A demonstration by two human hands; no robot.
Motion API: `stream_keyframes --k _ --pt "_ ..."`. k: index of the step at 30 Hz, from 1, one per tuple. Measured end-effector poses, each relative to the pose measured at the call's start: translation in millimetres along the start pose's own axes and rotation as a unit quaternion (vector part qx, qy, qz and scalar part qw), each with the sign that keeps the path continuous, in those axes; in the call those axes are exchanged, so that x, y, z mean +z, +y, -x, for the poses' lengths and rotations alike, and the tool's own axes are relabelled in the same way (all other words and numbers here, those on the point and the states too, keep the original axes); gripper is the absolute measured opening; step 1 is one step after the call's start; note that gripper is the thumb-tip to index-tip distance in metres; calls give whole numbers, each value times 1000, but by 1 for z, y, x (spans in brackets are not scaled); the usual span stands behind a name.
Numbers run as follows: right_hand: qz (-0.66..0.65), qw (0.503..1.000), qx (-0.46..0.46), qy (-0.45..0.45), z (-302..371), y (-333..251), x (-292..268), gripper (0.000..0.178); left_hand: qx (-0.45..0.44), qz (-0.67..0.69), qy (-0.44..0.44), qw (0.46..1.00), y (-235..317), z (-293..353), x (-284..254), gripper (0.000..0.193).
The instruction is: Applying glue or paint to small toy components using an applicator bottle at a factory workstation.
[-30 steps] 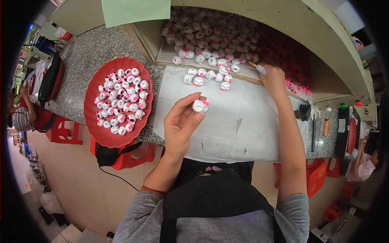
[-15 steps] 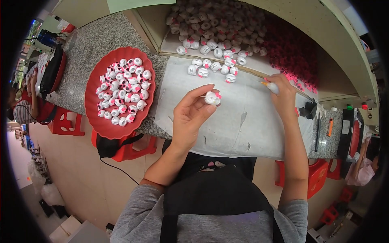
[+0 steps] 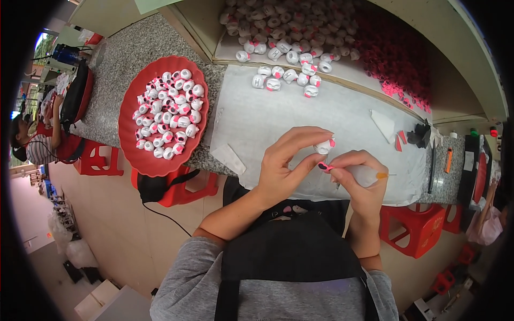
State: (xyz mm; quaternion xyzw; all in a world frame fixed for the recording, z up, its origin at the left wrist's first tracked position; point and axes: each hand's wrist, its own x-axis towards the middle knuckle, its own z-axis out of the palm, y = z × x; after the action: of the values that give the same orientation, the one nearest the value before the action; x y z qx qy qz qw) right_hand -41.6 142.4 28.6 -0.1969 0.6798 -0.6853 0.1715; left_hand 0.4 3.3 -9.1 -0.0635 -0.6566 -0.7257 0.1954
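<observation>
My left hand [image 3: 284,166] pinches a small white figurine head [image 3: 323,147] with a pink bow between thumb and fingertips, above the pale work sheet [image 3: 241,120]. Close beside it, my right hand [image 3: 367,184] holds a small pink and black piece [image 3: 325,167] between thumb and forefinger. A translucent squeeze bottle [image 3: 364,175] with an orange neck and thin needle tip is also tucked in the right hand, its needle pointing right. A narrow gap separates the pink piece from the head. The head's far side is hidden by my left fingers.
At left, a red scalloped tray [image 3: 126,120] holds many white and pink heads. Several heads [image 3: 273,84] lie along the sheet's far edge. Behind them, a shelf holds piled white heads [image 3: 289,27] and pink pieces [image 3: 393,69]. An orange cutter [image 3: 448,160] lies at right.
My right hand has come from the sheet's far right edge to beside my left hand, and a pink piece now shows in its fingertips. The left hand has shifted right and nearer with the head.
</observation>
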Motion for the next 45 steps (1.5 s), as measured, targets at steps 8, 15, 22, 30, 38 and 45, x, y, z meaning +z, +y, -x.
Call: stream_keyframes --k 8,15,22,30,38,45 --pt "-82 996 21 25 0 5 -3 10 21 -107 -9 994 10 0 5 31" --pt "-98 994 20 50 1 8 1 12 42 -90 -26 995 10 0 4 29" --pt "-95 993 -25 60 1 14 10 26 -34 128 19 991 7 6 6 22" --pt "-182 983 24 15 4 16 6 29 -48 185 -33 981 4 4 4 20" --pt "-196 981 11 13 7 19 4 25 -13 146 -48 988 -1 4 1 16" --pt "-237 971 42 18 7 20 4 24 -38 139 -63 988 1 3 0 18"
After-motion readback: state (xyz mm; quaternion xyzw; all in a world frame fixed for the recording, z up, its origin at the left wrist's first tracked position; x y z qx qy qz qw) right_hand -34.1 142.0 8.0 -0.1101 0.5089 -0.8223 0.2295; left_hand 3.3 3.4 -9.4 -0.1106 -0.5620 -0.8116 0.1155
